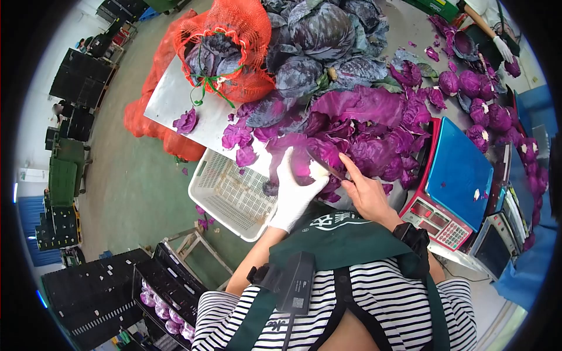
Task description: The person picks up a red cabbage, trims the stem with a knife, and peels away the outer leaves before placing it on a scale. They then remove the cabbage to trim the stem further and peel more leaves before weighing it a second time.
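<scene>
My left hand (297, 190), in a white glove, grips a purple cabbage (293, 153) from below, fingers and thumb around it near the pale stem end (318, 170). In my bare right hand (369, 198) is a knife (325, 164), its blade at the cabbage's stem end. My right index finger stretches along the knife. Loose purple cabbage leaves (360, 108) lie piled just beyond both hands. Several dark whole cabbages (322, 32) are heaped at the back of the metal table (167, 96).
An orange mesh bag (249, 85) of cabbages stands at the table's left. Below it sits a white plastic basket (219, 215). A red scale (436, 219) with a blue tray (459, 169) is at right. A co-worker's gloved hand (502, 48) is near trimmed cabbages (469, 83).
</scene>
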{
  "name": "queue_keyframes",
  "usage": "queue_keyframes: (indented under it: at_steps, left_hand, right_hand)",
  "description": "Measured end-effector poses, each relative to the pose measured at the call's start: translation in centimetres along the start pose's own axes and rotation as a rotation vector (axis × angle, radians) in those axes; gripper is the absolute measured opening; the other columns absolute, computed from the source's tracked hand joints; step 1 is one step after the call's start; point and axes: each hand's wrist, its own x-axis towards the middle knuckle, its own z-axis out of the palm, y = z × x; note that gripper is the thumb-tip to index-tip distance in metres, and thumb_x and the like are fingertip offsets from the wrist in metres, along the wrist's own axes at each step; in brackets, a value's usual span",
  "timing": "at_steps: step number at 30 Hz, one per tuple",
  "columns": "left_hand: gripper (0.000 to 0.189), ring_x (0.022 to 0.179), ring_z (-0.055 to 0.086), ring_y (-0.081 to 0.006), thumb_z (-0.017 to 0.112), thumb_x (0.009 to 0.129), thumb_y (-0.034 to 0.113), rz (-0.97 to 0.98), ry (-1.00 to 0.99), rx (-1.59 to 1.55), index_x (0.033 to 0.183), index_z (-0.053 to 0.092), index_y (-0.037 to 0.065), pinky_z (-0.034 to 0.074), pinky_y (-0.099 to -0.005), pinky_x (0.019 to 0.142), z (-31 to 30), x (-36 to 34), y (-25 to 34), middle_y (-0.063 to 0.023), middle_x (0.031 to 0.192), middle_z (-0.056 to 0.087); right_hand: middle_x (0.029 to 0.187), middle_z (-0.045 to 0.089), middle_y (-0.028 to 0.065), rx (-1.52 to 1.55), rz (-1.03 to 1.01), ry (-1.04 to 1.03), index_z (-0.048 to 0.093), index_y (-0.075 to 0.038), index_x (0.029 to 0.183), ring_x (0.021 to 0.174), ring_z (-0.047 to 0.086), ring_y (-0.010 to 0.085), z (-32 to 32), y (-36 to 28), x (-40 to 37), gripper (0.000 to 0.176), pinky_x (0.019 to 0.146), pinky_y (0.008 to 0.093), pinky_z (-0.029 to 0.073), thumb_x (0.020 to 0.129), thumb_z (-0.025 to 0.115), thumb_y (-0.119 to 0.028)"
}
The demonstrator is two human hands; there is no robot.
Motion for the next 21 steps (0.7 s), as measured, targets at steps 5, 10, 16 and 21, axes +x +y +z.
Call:
queue_keyframes:
  at_steps: [5, 10, 16, 21]
  left_hand:
    - [0.114, 0.137, 0.026, -0.0309, 0.084, 0.063, 0.03, 0.143, -0.136, 0.134, 0.147, 0.013, 0.001, 0.025, -0.0397, 0.111, -0.5, 0.6, -0.7, -0.0216, 0.145, 0.029]
    - [0.116, 0.138, 0.026, -0.0305, 0.085, 0.063, 0.031, 0.11, -0.182, 0.068, 0.148, 0.012, 0.001, 0.025, -0.0395, 0.112, -0.6, 0.9, -1.1, -0.023, 0.147, 0.026]
    - [0.113, 0.135, 0.032, -0.0299, 0.085, 0.064, 0.031, 0.087, -0.179, 0.105, 0.147, 0.014, 0.002, 0.03, -0.0384, 0.109, -0.7, 0.8, -0.2, -0.0223, 0.145, 0.03]
    - [0.112, 0.133, 0.037, -0.0289, 0.084, 0.065, 0.031, 0.104, -0.173, 0.107, 0.147, 0.015, 0.003, 0.033, -0.0377, 0.107, -0.6, 1.0, -0.6, -0.0212, 0.143, 0.035]
  right_hand:
    - [0.084, 0.065, 0.02, -0.217, -0.03, -0.043, 0.02, -0.019, 0.148, 0.064, 0.061, 0.0382, 0.5, 0.1, 0.4, 0.064, 0.058, 0.0483, 0.047, 0.093, 0.052, -0.03]
    - [0.087, 0.065, 0.0192, -0.256, -0.046, -0.063, 0.02, -0.018, 0.148, 0.063, 0.062, 0.0367, 0.4, 0.3, 0.6, 0.065, 0.056, 0.0471, 0.048, 0.093, 0.053, -0.031]
    - [0.082, 0.065, 0.0176, -0.292, -0.05, -0.084, 0.019, -0.015, 0.148, 0.059, 0.061, 0.0354, 0.4, 0.2, 1.0, 0.067, 0.054, 0.0468, 0.048, 0.093, 0.053, -0.031]
    - [0.073, 0.063, 0.0163, -0.363, 0.02, -0.148, 0.017, -0.013, 0.148, 0.058, 0.061, 0.0347, 0.2, -1.0, 2.1, 0.069, 0.053, 0.0465, 0.048, 0.092, 0.054, -0.031]
